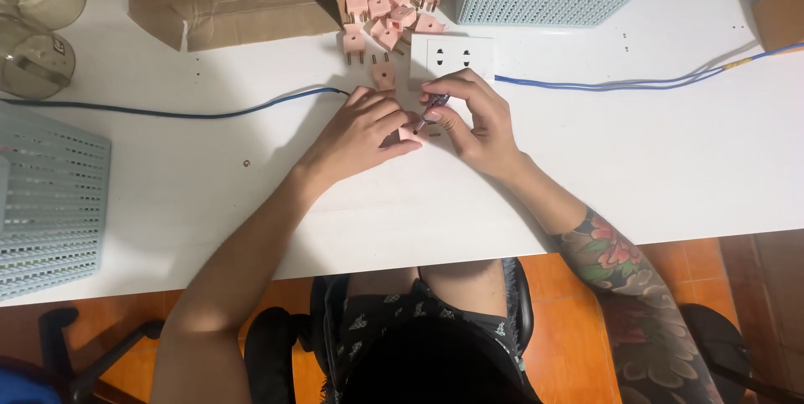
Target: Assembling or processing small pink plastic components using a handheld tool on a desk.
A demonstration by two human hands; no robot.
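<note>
— Which step is this?
— Fastening, I'd judge: the left hand (362,134) pinches a pink plug (409,132) on the worktop, near its far edge, before the white socket plate (450,56). The right hand (474,119) is closed on a small screwdriver (433,108), tip at the plug.
— And next?
— A steady hold; keep the tip seated.
</note>
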